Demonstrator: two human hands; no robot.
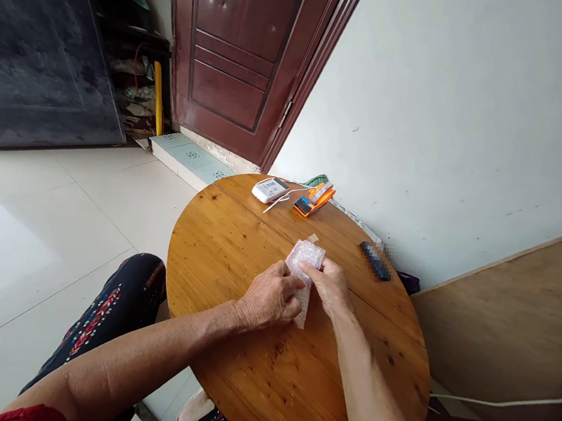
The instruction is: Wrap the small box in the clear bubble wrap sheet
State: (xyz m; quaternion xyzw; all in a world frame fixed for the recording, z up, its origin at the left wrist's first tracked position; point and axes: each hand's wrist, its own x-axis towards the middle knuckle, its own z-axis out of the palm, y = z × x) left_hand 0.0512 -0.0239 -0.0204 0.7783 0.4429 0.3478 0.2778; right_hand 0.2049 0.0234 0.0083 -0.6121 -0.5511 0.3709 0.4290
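Observation:
A small packet wrapped in clear bubble wrap (304,258) lies on the round wooden table (238,233), a strip of tape sticking out at its far end. My left hand (270,298) is closed on the packet's left and near side. My right hand (329,284) pinches its right edge, fingers curled over the wrap. Both hands rest on the tabletop around it.
At the table's far edge lie a white box (269,189) with a white cord, an orange item (315,201) and a dark flat device (376,261). A white wall is to the right, a dark red door (242,52) behind, a wooden board (510,322) at right, tiled floor left.

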